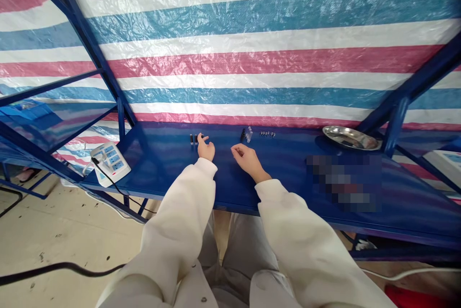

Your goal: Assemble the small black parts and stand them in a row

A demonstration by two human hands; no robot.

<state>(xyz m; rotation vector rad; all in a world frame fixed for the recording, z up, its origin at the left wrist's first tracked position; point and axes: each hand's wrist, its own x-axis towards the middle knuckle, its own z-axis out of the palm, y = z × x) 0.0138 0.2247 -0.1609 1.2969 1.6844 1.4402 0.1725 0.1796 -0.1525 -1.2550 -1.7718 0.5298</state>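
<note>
Blue tabletop point(162, 154): carries all the small pieces in groups towards its back edge, an arrangement that probably leaves the front edge to the forearms and keeps each kind apart.
Left hand point(206, 149): reaches towards the back edge, left of the middle, its fingers partly spread and the index side forward. A dark bit shows by the fingertips; whether it is gripped or only touched cannot be told.
Dark sticks point(191, 139): stand or lie side by side just left of that hand, near the back edge; the even spacing looks deliberate, perhaps so each can be picked out singly.
Right hand point(247, 158): hovers over or rests on the middle, fingers curled inward and thumb close to the index; whether something small is pinched there cannot be told.
Dark pieces point(242, 135): bunched beyond the right hand, near the back edge, seemingly for easy reach.
Clear pieces point(248, 134): clustered just right of the dark pieces.
Small shiny parts point(267, 134): form a short row further right along the back edge, likely lined up to prevent scattering.
Metal tray point(352, 138): sits by the back right corner, well apart from both hands.
Power strip point(110, 163): lies at the left edge, a position that presumably keeps its cable out of the way.
</note>
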